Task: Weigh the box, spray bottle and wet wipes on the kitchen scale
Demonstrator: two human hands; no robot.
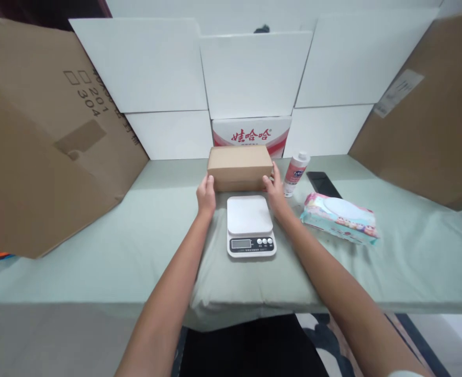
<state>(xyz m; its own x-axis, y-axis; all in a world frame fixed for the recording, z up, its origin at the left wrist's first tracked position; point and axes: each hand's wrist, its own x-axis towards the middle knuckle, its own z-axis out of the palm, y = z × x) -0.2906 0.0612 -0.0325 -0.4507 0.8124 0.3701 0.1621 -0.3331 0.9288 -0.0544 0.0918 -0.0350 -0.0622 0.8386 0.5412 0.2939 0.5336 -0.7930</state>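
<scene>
Bench [97, 262], green cloth over it. Brown carton [240, 166] sits beyond the white scale [250, 224], left hand [206, 195] and right hand [273, 191] clasping its ends, evenly, likely for a level hold. Wipes pack [338, 218], bottle [295, 173], phone [323, 183] lie rightward.

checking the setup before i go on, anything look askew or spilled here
Nothing stands out. The cardboard box sits squarely behind the scale, held at both ends by the left hand and right hand; no spills on the table.
</scene>
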